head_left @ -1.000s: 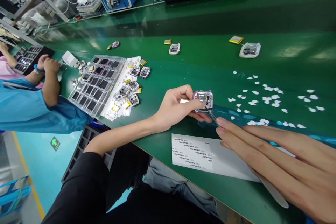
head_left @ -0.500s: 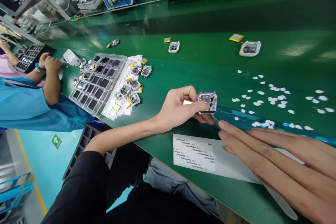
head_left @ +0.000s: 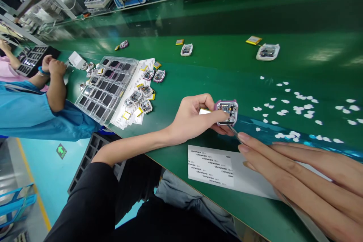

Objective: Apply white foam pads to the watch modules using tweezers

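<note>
My left hand (head_left: 195, 118) pinches a small pink-rimmed square device (head_left: 227, 111) with its circuit board showing, holding it just above the green table (head_left: 227, 72). My right hand (head_left: 306, 181) grips metal tweezers (head_left: 235, 132), fingers pressed together along them. The tweezer tip touches the lower edge of the device. A white label sheet (head_left: 218, 166) lies under my right hand near the table's front edge.
A clear tray (head_left: 106, 89) of dark screens sits at left beside several loose devices (head_left: 141, 98) on a paper strip. White paper bits (head_left: 295, 109) are scattered at right. Two more devices (head_left: 268, 51) lie farther back. Another person's arm (head_left: 55, 87) rests at far left.
The view has shifted slightly; my left hand with the device sits a little farther right. The tweezer tip stays at the device's lower edge.
</note>
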A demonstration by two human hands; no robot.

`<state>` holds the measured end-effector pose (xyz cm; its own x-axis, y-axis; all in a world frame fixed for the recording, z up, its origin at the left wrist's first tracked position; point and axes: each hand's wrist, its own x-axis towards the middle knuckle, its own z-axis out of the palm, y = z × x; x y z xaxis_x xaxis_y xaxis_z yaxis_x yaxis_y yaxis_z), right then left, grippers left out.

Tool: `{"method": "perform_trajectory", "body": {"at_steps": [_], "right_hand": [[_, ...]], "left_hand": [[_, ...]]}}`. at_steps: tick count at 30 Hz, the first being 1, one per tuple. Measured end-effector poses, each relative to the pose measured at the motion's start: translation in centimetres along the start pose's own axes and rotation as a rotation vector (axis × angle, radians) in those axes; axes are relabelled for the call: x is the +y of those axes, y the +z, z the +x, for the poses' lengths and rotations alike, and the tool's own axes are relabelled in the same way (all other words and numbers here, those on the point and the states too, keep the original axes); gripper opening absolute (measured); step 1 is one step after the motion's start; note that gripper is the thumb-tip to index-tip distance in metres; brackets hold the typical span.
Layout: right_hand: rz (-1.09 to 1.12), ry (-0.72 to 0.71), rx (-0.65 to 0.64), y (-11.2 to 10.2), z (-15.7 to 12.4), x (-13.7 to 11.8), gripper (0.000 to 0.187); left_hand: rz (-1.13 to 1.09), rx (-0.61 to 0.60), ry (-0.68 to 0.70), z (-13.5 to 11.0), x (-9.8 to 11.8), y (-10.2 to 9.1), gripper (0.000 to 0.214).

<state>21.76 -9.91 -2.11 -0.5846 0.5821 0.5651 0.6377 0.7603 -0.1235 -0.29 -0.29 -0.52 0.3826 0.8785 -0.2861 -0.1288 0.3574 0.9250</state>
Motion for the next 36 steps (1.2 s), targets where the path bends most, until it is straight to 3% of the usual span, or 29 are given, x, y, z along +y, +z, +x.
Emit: {"method": "perform_trajectory", "body": {"at_steps": [4, 8, 11, 17, 25, 29, 32, 36], "right_hand": [[0.003, 0.055, -0.003, 0.2, -0.2, 0.4, 0.063], [-0.094, -0.045, 0.028, 0.6, -0.5, 1.8, 0.062], [-0.133, -0.07, 0.056, 0.8, -0.6, 2.7, 0.059], [-0.164, -0.025, 0.079, 1.1, -0.4, 2.8, 0.062], [-0.131, -0.049, 0.068, 0.5, -0.3, 3.0, 0.059], [-0.137, -0.003, 0.074, 0.4, -0.5, 3.0, 0.065], [-0.182, -0.06, 0.137, 0.4, 0.1, 2.7, 0.065], [-0.246, -0.121, 0.176, 0.1, 1.5, 1.9, 0.061]], "left_hand": [[-0.032, -0.016, -0.027, 0.0, 0.0, 0.0, 0.051], [-0.065, 0.017, -0.005, 0.1, -0.5, 0.1, 0.038], [-0.059, 0.053, 0.037, 0.2, -0.9, 0.2, 0.051], [-0.067, 0.012, 0.067, 0.4, -0.9, 0.1, 0.039], [-0.09, 0.014, 0.064, 1.0, -1.4, -0.4, 0.053], [0.037, 0.08, 0.093, 2.8, -2.1, -1.3, 0.054], [0.031, 0.189, 0.119, 5.5, -2.0, -2.5, 0.045], [0.021, 0.235, 0.201, 8.7, -1.0, -4.1, 0.064]]}}
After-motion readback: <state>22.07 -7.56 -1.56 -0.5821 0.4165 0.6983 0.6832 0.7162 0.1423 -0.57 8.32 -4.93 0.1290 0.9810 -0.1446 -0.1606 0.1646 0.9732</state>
